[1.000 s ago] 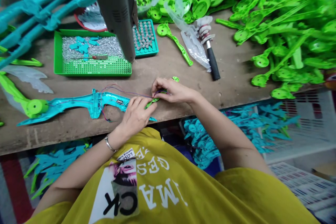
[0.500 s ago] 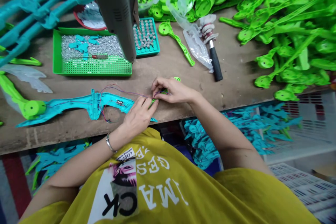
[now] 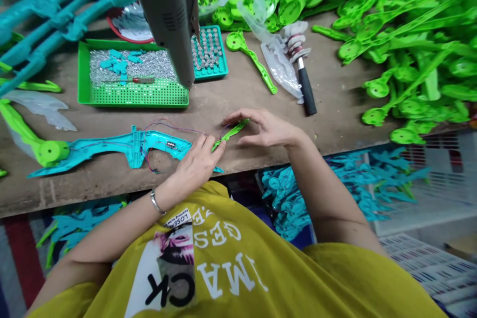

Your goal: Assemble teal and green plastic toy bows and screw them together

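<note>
My left hand (image 3: 199, 159) lies over the right end of a blue plastic bow-shaped shell (image 3: 112, 145), its fingers pressed on the near end of a slim green plastic arm (image 3: 234, 130). The arm slants up and to the right from those fingertips. Around its far end my right hand (image 3: 268, 129) curves with thumb and fingers apart; whether a fingertip touches it, I cannot tell. Thin red and blue wires (image 3: 179, 126) loop from the shell toward the green arm. A small metal spring (image 3: 170, 144) shows in the shell. At its left end sits a green arm with a round hub (image 3: 53, 153).
A grey power-tool body (image 3: 167, 20) hangs above a green tray (image 3: 134, 102) of screws. Beside it stands a blue tray (image 3: 208, 52) of small round parts. A black-handled hammer (image 3: 306, 89), a loose green arm (image 3: 257, 62) and piled green parts (image 3: 417, 49) lie to the right.
My right hand has opened and moved to the right, away from the pinch at the wires. More of the green arm shows now. My left hand has stayed in place.
</note>
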`<state>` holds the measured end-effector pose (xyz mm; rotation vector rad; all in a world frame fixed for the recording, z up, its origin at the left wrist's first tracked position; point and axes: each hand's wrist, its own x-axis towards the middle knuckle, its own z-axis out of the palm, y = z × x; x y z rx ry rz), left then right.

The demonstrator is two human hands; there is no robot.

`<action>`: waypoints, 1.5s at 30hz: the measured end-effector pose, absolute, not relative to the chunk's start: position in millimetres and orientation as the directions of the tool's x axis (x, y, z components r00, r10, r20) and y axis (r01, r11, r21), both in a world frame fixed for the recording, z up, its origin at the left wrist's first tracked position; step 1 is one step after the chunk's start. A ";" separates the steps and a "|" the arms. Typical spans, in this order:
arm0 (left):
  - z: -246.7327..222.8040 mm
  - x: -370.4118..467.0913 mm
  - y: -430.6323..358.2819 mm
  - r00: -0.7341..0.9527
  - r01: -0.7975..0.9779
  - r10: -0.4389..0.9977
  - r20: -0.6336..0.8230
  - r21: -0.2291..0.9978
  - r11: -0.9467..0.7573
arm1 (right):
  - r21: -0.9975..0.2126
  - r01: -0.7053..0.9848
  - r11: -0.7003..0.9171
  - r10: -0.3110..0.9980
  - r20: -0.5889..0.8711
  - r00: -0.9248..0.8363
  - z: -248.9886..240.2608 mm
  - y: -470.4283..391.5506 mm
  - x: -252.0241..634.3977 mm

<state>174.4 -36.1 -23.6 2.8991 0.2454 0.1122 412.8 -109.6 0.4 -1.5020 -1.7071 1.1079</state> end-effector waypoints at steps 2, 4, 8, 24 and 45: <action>-22.3 172.7 -38.0 0.968 0.168 0.203 0.147 0.224 -0.960 | -0.828 0.557 0.055 0.985 -0.047 -0.168 4.0 -112.2 409.3; -18.7 172.9 -39.3 0.928 0.193 0.248 0.280 0.210 -0.959 | -0.764 0.637 0.104 0.985 -0.008 -0.171 4.1 -112.2 401.4; -6.7 179.2 -36.8 0.853 0.331 0.397 0.340 0.237 -0.914 | -0.624 0.765 0.158 0.983 0.023 -0.184 -0.4 -108.5 386.1; -19.3 187.1 -31.8 0.862 0.313 0.374 0.342 0.223 -0.923 | -0.510 0.852 0.122 0.969 0.247 0.008 -29.2 -132.8 366.7; -17.5 183.5 -29.4 0.952 0.272 0.296 0.072 0.237 -0.933 | -0.594 0.805 -0.006 0.942 0.266 0.204 -36.5 -149.1 366.2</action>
